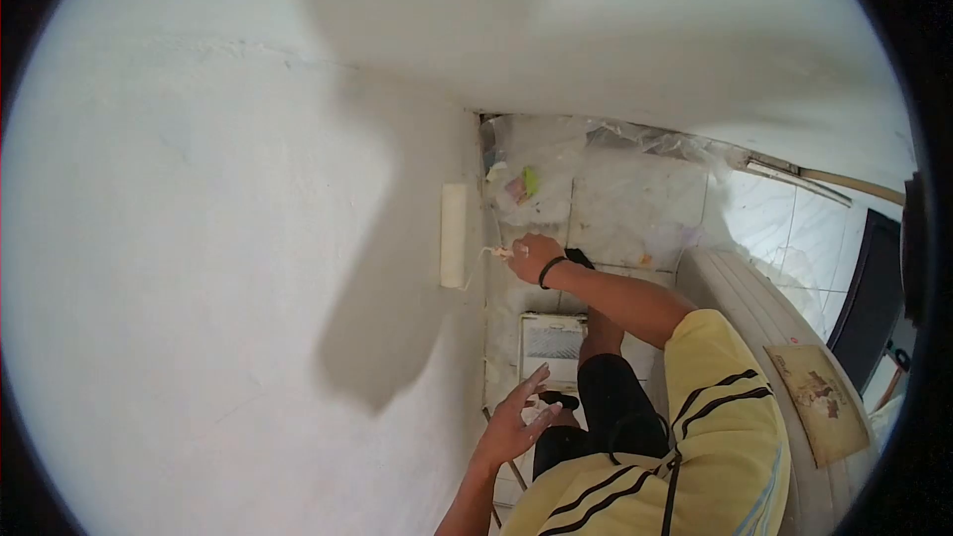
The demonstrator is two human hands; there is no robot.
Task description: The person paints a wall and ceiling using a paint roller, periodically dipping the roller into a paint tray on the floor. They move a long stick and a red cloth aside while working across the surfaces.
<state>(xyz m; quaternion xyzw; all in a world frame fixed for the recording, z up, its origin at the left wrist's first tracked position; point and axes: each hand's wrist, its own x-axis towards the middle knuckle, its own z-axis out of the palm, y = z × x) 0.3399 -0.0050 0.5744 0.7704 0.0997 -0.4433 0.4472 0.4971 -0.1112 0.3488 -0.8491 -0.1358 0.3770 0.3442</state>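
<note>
My right hand (534,258), with a black band at the wrist, is closed round the handle of a paint roller (453,236). The roller's long cream sleeve lies up against the white wall (248,268), or very close to it. Lower in the view, my left hand (509,427) is held out from the wall with its fingers apart and nothing in it. White specks, like paint, mark its fingers. A paint tray (554,369) with a gridded part sits on the floor between the wall and my legs, partly behind my left hand.
Plastic sheeting (635,134) lies along the floor's far edge. A green and pink wrapper (523,185) rests near the corner. To my right, a pale ribbed panel (735,283) carries a brown printed card (819,404). Shadows fall across both walls.
</note>
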